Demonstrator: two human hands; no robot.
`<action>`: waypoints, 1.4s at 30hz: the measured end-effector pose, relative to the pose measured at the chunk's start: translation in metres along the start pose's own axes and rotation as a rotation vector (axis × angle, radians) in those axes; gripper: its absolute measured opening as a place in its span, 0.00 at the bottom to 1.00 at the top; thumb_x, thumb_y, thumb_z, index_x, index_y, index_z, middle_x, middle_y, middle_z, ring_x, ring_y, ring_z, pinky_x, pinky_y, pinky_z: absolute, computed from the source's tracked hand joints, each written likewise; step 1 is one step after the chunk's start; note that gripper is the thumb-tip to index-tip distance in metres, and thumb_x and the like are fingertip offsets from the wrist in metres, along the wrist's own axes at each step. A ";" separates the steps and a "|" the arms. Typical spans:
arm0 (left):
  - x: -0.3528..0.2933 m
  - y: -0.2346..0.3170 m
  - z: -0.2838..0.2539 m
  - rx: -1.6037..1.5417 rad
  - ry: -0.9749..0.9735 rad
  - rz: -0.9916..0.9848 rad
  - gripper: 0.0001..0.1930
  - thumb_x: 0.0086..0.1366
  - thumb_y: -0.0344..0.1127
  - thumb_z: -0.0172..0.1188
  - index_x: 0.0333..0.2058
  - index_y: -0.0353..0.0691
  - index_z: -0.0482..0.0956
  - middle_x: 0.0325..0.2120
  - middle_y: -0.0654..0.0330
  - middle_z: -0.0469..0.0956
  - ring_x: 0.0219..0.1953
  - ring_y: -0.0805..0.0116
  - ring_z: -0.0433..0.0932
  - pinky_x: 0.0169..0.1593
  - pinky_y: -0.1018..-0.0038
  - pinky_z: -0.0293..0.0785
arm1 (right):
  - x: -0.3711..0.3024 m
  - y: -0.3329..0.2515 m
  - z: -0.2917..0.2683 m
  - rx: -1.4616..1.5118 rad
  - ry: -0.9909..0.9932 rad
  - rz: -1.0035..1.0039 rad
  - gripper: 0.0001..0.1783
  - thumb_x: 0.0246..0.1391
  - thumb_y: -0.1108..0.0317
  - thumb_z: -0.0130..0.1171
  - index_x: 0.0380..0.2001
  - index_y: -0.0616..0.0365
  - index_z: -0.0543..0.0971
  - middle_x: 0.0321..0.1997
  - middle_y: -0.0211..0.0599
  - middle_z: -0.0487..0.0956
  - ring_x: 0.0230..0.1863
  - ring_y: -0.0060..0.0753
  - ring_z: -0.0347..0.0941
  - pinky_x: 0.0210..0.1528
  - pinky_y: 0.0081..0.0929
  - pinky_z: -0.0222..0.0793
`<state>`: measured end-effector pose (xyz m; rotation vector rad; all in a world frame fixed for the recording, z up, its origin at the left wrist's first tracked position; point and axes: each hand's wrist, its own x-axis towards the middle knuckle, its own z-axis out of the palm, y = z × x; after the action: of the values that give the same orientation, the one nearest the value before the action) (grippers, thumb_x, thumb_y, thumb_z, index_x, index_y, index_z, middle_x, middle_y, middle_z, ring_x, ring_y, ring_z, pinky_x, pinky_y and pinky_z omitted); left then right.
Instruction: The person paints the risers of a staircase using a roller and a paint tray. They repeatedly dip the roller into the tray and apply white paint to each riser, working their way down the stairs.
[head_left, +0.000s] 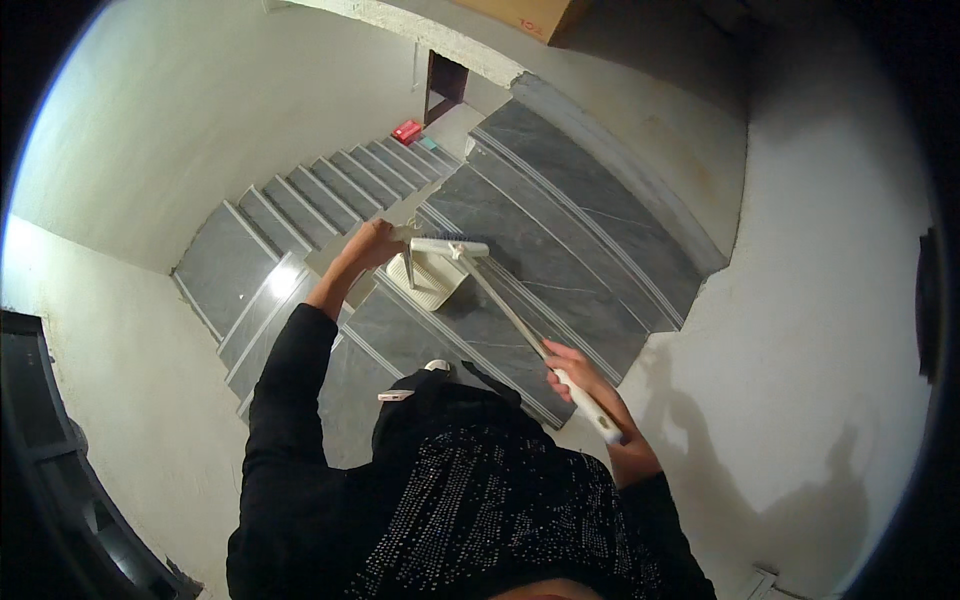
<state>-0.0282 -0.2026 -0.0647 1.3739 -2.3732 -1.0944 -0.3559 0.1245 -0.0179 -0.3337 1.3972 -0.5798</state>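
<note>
My right hand [580,376] is closed around the handle of a white broom [510,315], near its thick white grip. The broom's white head lies across the far end of the pole, with dark bristles along its far side. My left hand [375,243] is closed at the top of the handle of a cream ridged dustpan [432,284]; that grip is partly hidden. The dustpan hangs beside and below the broom head, over the grey steps. I cannot tell whether the broom head touches it.
Grey marble-look stairs [580,250] with pale edge strips wind around me. Another flight [320,195] descends at far left, with a red box [407,131] near its foot. A cardboard box [520,15] sits on the ledge above. White walls [800,300] curve on both sides.
</note>
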 end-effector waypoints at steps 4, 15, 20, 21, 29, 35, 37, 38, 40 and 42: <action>-0.003 0.000 0.001 -0.073 -0.050 -0.083 0.19 0.55 0.44 0.65 0.32 0.29 0.80 0.15 0.57 0.74 0.14 0.67 0.74 0.17 0.68 0.68 | -0.058 0.008 0.011 0.239 0.071 -0.045 0.35 0.61 0.67 0.47 0.71 0.53 0.51 0.21 0.29 0.69 0.13 0.18 0.61 0.11 0.18 0.58; -0.006 0.023 0.016 -0.079 -0.016 0.053 0.20 0.55 0.44 0.65 0.33 0.29 0.79 0.13 0.58 0.73 0.13 0.67 0.73 0.15 0.68 0.67 | 0.054 0.022 -0.006 0.075 0.222 -0.105 0.37 0.61 0.65 0.47 0.71 0.40 0.48 0.21 0.31 0.69 0.14 0.23 0.65 0.15 0.26 0.68; -0.011 0.026 0.012 -0.069 -0.037 0.016 0.19 0.56 0.43 0.64 0.32 0.29 0.79 0.09 0.58 0.71 0.12 0.66 0.74 0.15 0.68 0.68 | -0.005 0.021 0.019 0.037 0.168 0.026 0.36 0.60 0.65 0.48 0.70 0.45 0.50 0.19 0.30 0.68 0.14 0.22 0.64 0.14 0.25 0.65; -0.012 0.026 0.012 -0.084 -0.013 0.060 0.18 0.56 0.43 0.64 0.31 0.28 0.79 0.10 0.57 0.72 0.12 0.66 0.75 0.16 0.68 0.69 | -0.011 0.023 0.013 0.074 0.074 -0.004 0.37 0.60 0.65 0.48 0.71 0.45 0.50 0.20 0.30 0.69 0.14 0.21 0.63 0.14 0.22 0.63; -0.024 0.020 -0.004 0.010 -0.011 0.011 0.20 0.53 0.44 0.67 0.38 0.31 0.81 0.27 0.47 0.79 0.31 0.52 0.80 0.33 0.62 0.75 | -0.033 -0.017 0.025 0.225 0.088 -0.149 0.28 0.61 0.66 0.48 0.64 0.51 0.60 0.21 0.31 0.70 0.14 0.19 0.63 0.12 0.19 0.58; -0.021 0.006 -0.002 0.061 0.027 -0.034 0.21 0.52 0.45 0.67 0.35 0.30 0.81 0.30 0.42 0.80 0.35 0.46 0.81 0.39 0.58 0.76 | 0.124 -0.090 0.047 0.196 0.152 -0.359 0.05 0.59 0.68 0.47 0.31 0.56 0.65 0.17 0.39 0.71 0.13 0.33 0.67 0.13 0.31 0.62; -0.017 0.013 0.003 0.044 0.053 -0.015 0.20 0.52 0.44 0.66 0.35 0.31 0.81 0.30 0.42 0.80 0.35 0.45 0.80 0.39 0.57 0.75 | 0.165 -0.102 0.041 0.156 0.028 -0.454 0.06 0.59 0.68 0.48 0.33 0.59 0.66 0.18 0.42 0.71 0.16 0.37 0.70 0.16 0.37 0.67; -0.014 0.009 0.005 0.074 0.044 -0.007 0.21 0.52 0.45 0.66 0.36 0.31 0.81 0.31 0.42 0.80 0.36 0.45 0.80 0.39 0.58 0.76 | 0.172 -0.112 0.052 0.137 -0.009 -0.463 0.06 0.59 0.68 0.48 0.33 0.60 0.66 0.18 0.42 0.71 0.16 0.38 0.71 0.17 0.38 0.68; -0.009 0.000 0.011 0.132 0.022 0.006 0.23 0.52 0.47 0.67 0.37 0.31 0.81 0.32 0.42 0.81 0.36 0.46 0.81 0.40 0.59 0.76 | 0.182 -0.114 0.065 0.012 0.051 -0.329 0.07 0.60 0.68 0.47 0.34 0.62 0.67 0.19 0.42 0.71 0.17 0.38 0.71 0.17 0.39 0.69; -0.008 0.009 0.015 0.090 0.058 -0.016 0.22 0.52 0.46 0.67 0.36 0.31 0.81 0.32 0.43 0.81 0.37 0.45 0.80 0.40 0.58 0.76 | 0.211 -0.091 0.056 -0.017 0.189 -0.271 0.09 0.62 0.68 0.44 0.40 0.64 0.67 0.21 0.41 0.72 0.17 0.38 0.72 0.17 0.39 0.70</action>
<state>-0.0376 -0.1857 -0.0676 1.4355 -2.4003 -0.9490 -0.3036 -0.0752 -0.1332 -0.4971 1.5503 -0.8394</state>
